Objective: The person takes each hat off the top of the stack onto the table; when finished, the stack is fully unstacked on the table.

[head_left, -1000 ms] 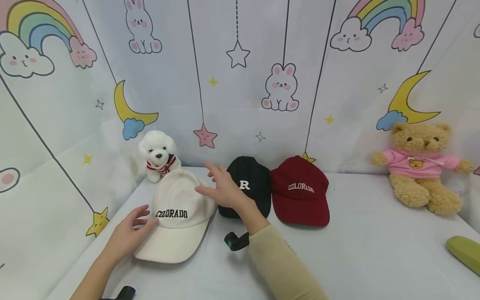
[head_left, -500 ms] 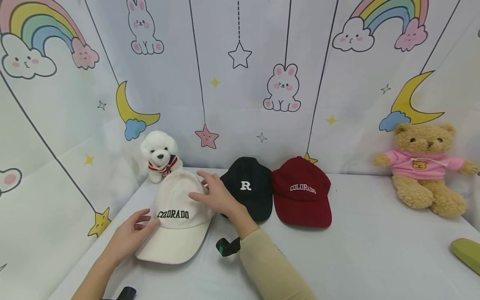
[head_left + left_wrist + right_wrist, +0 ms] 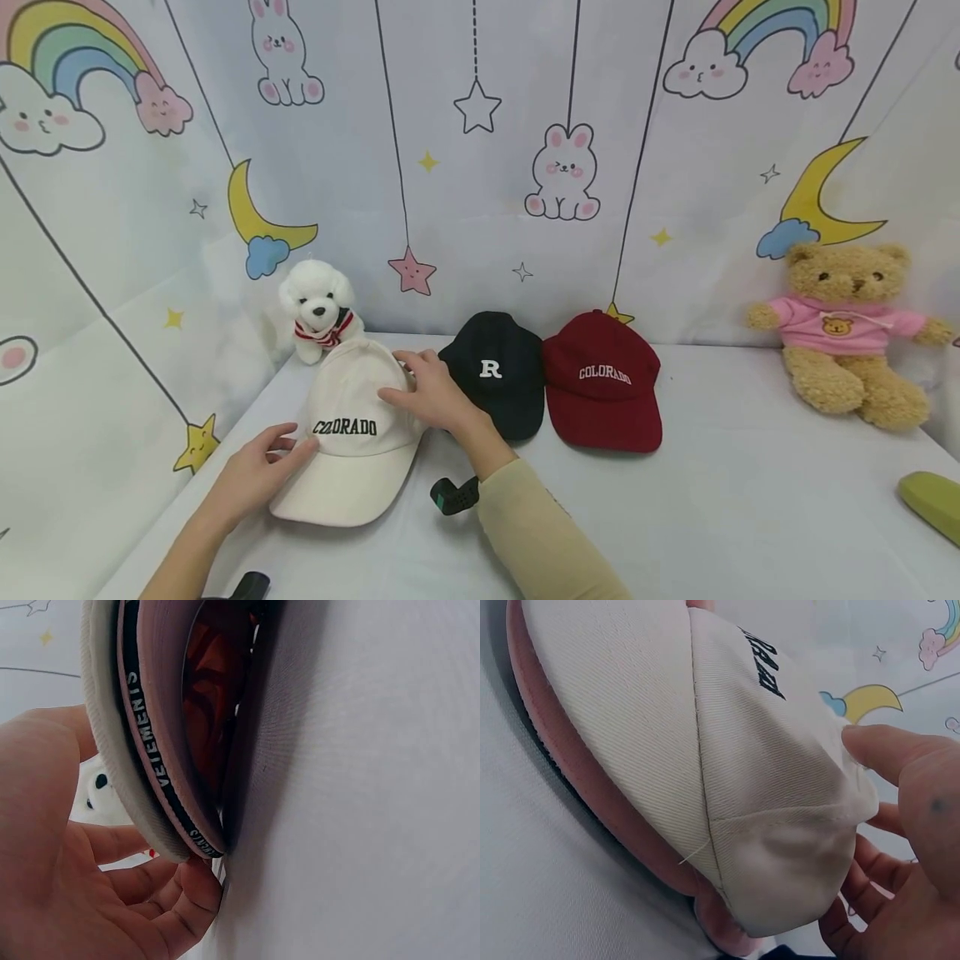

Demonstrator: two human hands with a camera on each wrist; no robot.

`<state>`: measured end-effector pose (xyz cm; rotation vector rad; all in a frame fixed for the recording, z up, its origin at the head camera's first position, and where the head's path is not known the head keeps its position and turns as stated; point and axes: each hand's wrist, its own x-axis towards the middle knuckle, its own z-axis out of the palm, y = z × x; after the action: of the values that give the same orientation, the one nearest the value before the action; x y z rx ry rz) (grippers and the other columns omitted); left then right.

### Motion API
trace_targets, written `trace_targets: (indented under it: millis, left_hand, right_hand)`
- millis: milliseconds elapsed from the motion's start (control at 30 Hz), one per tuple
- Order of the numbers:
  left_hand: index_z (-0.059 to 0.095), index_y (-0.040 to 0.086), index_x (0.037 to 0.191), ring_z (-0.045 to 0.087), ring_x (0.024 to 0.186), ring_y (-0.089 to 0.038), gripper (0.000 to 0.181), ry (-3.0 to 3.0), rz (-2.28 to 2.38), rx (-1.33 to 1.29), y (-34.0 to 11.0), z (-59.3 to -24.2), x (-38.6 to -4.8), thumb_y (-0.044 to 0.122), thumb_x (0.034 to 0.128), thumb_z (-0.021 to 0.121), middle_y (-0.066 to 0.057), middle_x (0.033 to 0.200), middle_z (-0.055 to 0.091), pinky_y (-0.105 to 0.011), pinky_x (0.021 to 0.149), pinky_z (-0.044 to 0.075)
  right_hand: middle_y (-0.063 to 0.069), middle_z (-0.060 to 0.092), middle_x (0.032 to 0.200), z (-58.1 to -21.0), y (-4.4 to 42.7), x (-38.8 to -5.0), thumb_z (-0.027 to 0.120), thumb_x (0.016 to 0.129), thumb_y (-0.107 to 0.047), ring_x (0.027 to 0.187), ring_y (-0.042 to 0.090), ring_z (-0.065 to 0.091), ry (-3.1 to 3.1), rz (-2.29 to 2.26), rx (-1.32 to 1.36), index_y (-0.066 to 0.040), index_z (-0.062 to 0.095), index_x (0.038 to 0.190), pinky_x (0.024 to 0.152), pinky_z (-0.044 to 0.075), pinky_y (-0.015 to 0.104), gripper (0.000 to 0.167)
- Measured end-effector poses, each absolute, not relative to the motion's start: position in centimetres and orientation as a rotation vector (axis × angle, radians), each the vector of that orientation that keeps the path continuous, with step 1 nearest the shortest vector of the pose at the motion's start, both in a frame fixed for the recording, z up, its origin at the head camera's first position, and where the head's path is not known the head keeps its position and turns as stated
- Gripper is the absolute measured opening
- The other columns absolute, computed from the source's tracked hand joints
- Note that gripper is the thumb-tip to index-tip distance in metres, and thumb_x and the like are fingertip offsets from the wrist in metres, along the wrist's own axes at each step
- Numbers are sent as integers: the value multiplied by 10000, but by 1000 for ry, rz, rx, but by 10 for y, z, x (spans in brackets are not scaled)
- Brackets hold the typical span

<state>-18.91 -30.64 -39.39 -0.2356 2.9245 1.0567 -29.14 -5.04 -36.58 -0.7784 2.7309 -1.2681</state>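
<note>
A cream baseball cap (image 3: 352, 429) marked COLORADO sits at the left of the table. My left hand (image 3: 262, 471) holds its left side, thumb on the front and fingers curled at the lower edge in the left wrist view. My right hand (image 3: 435, 392) grips the crown's right side, thumb in front and fingers curled behind. Under the cream brim, a pink brim (image 3: 161, 712) with a black VETEMENTS band shows in the left wrist view; it looks like a second cap nested beneath. Something reddish inside is too dark to make out.
A black cap (image 3: 498, 383) with an R and a dark red cap (image 3: 603, 392) stand right of the cream one. A white plush dog (image 3: 318, 304) sits behind it. Far right are a teddy bear (image 3: 847, 333) and a green object (image 3: 930, 504). A printed backdrop (image 3: 480, 233) closes the rear.
My right hand has moved left and slightly down, from in front of the black cap onto the cream cap's crown. My left hand and the caps stay put.
</note>
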Motion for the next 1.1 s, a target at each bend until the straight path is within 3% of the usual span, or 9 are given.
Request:
trace_targets:
  millis: [167, 333, 667, 900, 1100]
  left_hand:
    - [422, -87, 1445, 562, 1172, -444, 853, 2934, 1053, -236, -306, -394, -189, 600, 960, 570, -305, 1295, 568, -550, 917, 490]
    - [439, -75, 1442, 571, 1157, -418, 850, 2936, 1068, -245, -306, -394, -189, 596, 946, 600, -295, 1300, 570, -532, 903, 499]
    - [459, -80, 1427, 566, 1153, -424, 867, 2919, 1123, -284, -305, -395, -189, 576, 905, 679, -294, 1304, 560, -516, 886, 521]
    - [507, -64, 1398, 585, 1067, -314, 827, 2912, 1171, -277, -306, -395, -187, 550, 885, 719, -257, 1303, 579, -349, 768, 522]
    - [495, -59, 1415, 573, 1070, -297, 820, 2906, 1210, -240, -306, -393, -187, 525, 888, 731, -261, 1326, 567, -318, 757, 503]
  right_hand:
    - [101, 496, 1279, -363, -50, -288, 696, 943, -411, 1148, 249, 432, 2764, -1193, -759, -151, 509, 1488, 910, 504, 384, 631]
    - [93, 486, 1303, -357, -50, -284, 693, 935, -427, 1170, 262, 405, 2788, -1135, -714, -193, 509, 1495, 931, 456, 457, 634]
    - [101, 477, 1280, -353, -52, -282, 698, 945, -375, 1129, 249, 388, 2741, -1176, -714, -188, 475, 1518, 865, 512, 361, 643]
    - [100, 473, 1323, -354, -52, -281, 677, 966, -325, 1153, 241, 400, 2742, -1250, -685, -203, 485, 1509, 876, 524, 381, 589]
    - [78, 505, 1273, -354, -52, -280, 635, 980, -193, 1097, 208, 478, 2719, -1419, -711, -187, 529, 1477, 821, 544, 312, 508]
